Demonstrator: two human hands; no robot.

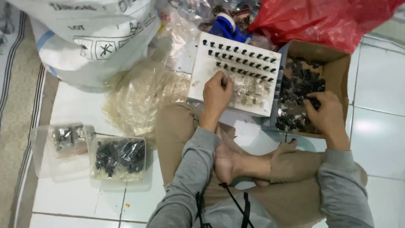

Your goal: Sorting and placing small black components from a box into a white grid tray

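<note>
The left hand [216, 93] rests curled on the white tray [202, 80], fingertips pinching a small black part in its rows. The right hand [325, 113] reaches into the one cardboard box [337, 69], fingers closed among black parts. Two clear tubs [63, 164] sit on the white floor tiles [379, 139]

Even, fairly bright light falls from above on the white tiled floor [379, 84], which throws back a soft sheen at right. Shadows beneath the red plastic bag [320, 19] stay faint. Small dark parts in the cardboard box [337, 63] look smeared, perhaps by compression or slight blur.
</note>
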